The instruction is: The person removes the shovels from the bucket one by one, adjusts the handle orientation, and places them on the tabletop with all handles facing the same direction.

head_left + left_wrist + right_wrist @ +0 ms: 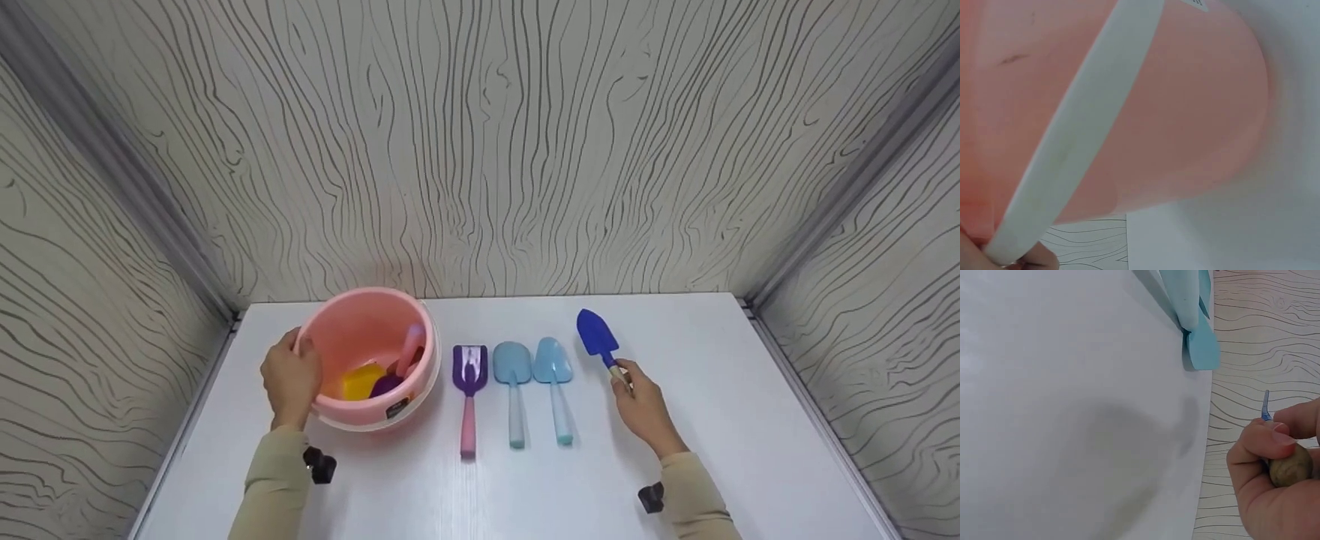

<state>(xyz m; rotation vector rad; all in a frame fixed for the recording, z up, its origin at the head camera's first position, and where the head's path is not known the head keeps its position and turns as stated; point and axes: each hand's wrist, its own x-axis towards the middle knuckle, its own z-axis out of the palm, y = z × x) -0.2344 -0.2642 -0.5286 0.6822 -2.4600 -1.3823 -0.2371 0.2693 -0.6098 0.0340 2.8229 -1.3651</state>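
Observation:
My left hand [292, 382] grips the left rim of a pink bucket [341, 319], which tips so that its mouth faces me. The bucket's white handle [1084, 121] crosses its outside in the left wrist view. Inside it lie a yellow piece [361, 382], a dark purple piece [385, 385] and a pink handle [410, 349], partly hidden by the rim. On the right, my right hand [643, 409] holds a blue hand trowel [596, 334] by its pale handle, blade pointing away. The rounded handle end [1292, 467] pokes out of the curled fingers in the right wrist view.
Between the hands, a purple shovel [469, 371] with a pink handle and two light blue shovels [512, 361] lie side by side on the white table [517, 495]. Wood-patterned panels [480, 150] enclose the back and both sides.

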